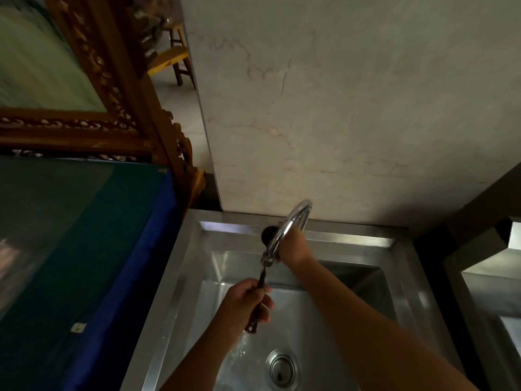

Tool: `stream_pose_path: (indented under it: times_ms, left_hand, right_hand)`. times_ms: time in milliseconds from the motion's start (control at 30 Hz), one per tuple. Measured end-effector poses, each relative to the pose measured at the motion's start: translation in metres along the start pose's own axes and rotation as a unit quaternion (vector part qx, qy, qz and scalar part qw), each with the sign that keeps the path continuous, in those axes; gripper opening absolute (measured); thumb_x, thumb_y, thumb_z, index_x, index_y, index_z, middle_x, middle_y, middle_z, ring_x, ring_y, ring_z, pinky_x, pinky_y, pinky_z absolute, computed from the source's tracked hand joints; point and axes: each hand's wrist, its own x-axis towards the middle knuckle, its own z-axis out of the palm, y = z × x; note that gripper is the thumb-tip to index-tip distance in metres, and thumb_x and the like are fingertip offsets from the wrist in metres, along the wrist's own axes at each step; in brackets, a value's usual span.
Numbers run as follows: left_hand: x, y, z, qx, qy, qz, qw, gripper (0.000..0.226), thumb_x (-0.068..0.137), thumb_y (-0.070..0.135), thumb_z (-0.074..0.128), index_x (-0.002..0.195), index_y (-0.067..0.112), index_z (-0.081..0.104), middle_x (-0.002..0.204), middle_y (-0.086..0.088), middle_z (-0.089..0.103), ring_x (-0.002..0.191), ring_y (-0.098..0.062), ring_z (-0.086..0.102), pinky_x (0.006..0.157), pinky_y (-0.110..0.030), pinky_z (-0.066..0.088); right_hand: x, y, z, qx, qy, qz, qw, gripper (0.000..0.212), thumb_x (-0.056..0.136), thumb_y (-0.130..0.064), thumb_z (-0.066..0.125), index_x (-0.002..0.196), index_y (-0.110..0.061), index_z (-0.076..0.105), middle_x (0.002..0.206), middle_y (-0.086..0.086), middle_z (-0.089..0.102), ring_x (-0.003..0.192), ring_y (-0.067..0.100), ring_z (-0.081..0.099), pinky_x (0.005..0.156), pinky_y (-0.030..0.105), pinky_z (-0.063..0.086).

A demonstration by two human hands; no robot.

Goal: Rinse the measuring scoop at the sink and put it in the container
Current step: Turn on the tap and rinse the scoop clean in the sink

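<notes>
My left hand (pixel 248 303) is closed around the dark metal measuring scoop (pixel 253 320), holding it upright under the spout of the curved chrome tap (pixel 284 232). Water runs down the scoop and splashes into the steel sink (pixel 174 277) below my hand. The scoop's handle end sticks out under my fingers; its upper end is right at the spout and hard to make out. My right hand (pixel 293 246) reaches behind the tap's arch and grips something at its base, likely the tap handle, which is hidden. No container is in view.
The sink drain (pixel 282 368) lies at the near middle of the basin. A counter with a green and blue cover (pixel 84 249) borders the sink on the left, below a carved wooden frame (pixel 112 80). A marble wall (pixel 338 108) rises behind the tap. A second steel unit (pixel 493 292) stands at right.
</notes>
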Motion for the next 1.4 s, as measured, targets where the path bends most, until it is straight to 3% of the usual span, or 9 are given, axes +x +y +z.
stream_pose_path:
  times_ms: [233, 367, 533, 633, 767, 900, 1133, 1267, 1400]
  left_hand:
    - [0.001, 0.004, 0.007, -0.084, 0.023, -0.048, 0.995, 0.019, 0.098, 0.014, 0.047, 0.105, 0.006, 0.062, 0.061, -0.001, 0.054, 0.044, -0.011, 0.038, 0.040, -0.023, 0.034]
    - [-0.001, 0.000, 0.005, -0.009, 0.044, -0.082, 0.996, 0.019, 0.100, 0.021, 0.044, 0.111, 0.021, 0.060, 0.054, 0.005, 0.041, 0.041, -0.007, 0.030, 0.038, -0.018, 0.019]
    - [-0.010, -0.002, -0.002, 0.058, 0.021, -0.099, 0.993, 0.030, 0.102, 0.028, 0.040, 0.085, 0.012, 0.059, 0.047, 0.010, 0.036, 0.036, -0.005, 0.026, 0.038, -0.015, 0.018]
    - [-0.015, 0.001, -0.009, 0.099, 0.001, -0.104, 0.990, 0.031, 0.102, 0.025, 0.039, 0.086, 0.009, 0.060, 0.047, 0.008, 0.037, 0.035, -0.005, 0.026, 0.037, -0.015, 0.018]
    - [-0.013, 0.011, -0.016, 0.142, -0.032, -0.101, 0.984, 0.032, 0.103, 0.020, 0.039, 0.081, 0.008, 0.059, 0.046, 0.003, 0.038, 0.032, -0.006, 0.025, 0.036, -0.015, 0.017]
    - [-0.006, 0.025, -0.018, 0.155, -0.064, -0.112, 0.979, 0.032, 0.103, 0.020, 0.039, 0.081, 0.007, 0.058, 0.046, 0.001, 0.038, 0.032, -0.008, 0.025, 0.034, -0.015, 0.017]
    - [0.003, 0.037, -0.030, 0.217, -0.102, -0.106, 0.965, 0.031, 0.101, 0.026, 0.041, 0.084, 0.010, 0.063, 0.049, 0.004, 0.040, 0.037, -0.008, 0.027, 0.040, -0.021, 0.018]
    - [0.003, 0.032, -0.034, 0.162, -0.098, -0.092, 0.978, 0.030, 0.100, 0.027, 0.043, 0.084, 0.012, 0.063, 0.051, 0.003, 0.037, 0.040, -0.010, 0.024, 0.040, -0.020, 0.016]
    - [0.002, 0.015, -0.027, 0.059, -0.071, -0.092, 0.991, 0.028, 0.101, 0.026, 0.042, 0.082, 0.014, 0.058, 0.051, 0.005, 0.031, 0.038, -0.007, 0.021, 0.039, -0.013, 0.017]
  right_hand:
    - [-0.032, 0.028, 0.028, 0.095, -0.098, 0.012, 0.991, 0.031, 0.092, -0.002, 0.049, 0.069, -0.018, 0.061, 0.065, 0.003, 0.063, 0.049, 0.009, 0.061, 0.043, 0.021, 0.046]
    - [-0.046, 0.047, 0.034, 0.255, -0.144, 0.059, 0.954, 0.025, 0.092, 0.002, 0.044, 0.081, -0.010, 0.063, 0.075, 0.011, 0.066, 0.060, 0.018, 0.060, 0.055, 0.026, 0.045]
    - [-0.059, 0.063, 0.042, 0.400, -0.229, 0.114, 0.880, 0.023, 0.094, 0.002, 0.039, 0.109, 0.001, 0.056, 0.078, 0.009, 0.066, 0.054, 0.012, 0.057, 0.055, 0.025, 0.045]
    - [-0.057, 0.065, 0.033, 0.282, -0.258, 0.106, 0.918, 0.025, 0.094, 0.002, 0.041, 0.110, -0.005, 0.059, 0.085, 0.013, 0.062, 0.067, 0.018, 0.059, 0.068, 0.031, 0.052]
    - [-0.036, 0.051, 0.010, -0.089, -0.288, -0.025, 0.953, 0.023, 0.099, -0.011, 0.045, 0.112, -0.001, 0.060, 0.093, 0.016, 0.069, 0.079, 0.021, 0.068, 0.074, 0.030, 0.055]
    - [-0.021, 0.032, -0.003, -0.327, -0.281, -0.141, 0.891, 0.028, 0.099, -0.020, 0.045, 0.116, -0.005, 0.060, 0.113, 0.019, 0.067, 0.101, 0.029, 0.065, 0.084, 0.032, 0.047]
    - [-0.009, 0.028, -0.002, -0.542, -0.249, -0.304, 0.743, 0.028, 0.097, -0.017, 0.049, 0.122, -0.006, 0.058, 0.118, 0.017, 0.064, 0.109, 0.030, 0.061, 0.094, 0.042, 0.052]
    - [-0.017, 0.033, -0.001, -0.210, -0.252, -0.172, 0.929, 0.023, 0.098, -0.013, 0.047, 0.110, -0.003, 0.064, 0.105, 0.016, 0.069, 0.095, 0.022, 0.067, 0.087, 0.035, 0.054]
    - [-0.041, 0.042, 0.015, 0.175, -0.215, -0.046, 0.960, 0.022, 0.096, 0.003, 0.040, 0.106, 0.008, 0.059, 0.091, 0.021, 0.064, 0.078, 0.025, 0.064, 0.068, 0.029, 0.054]
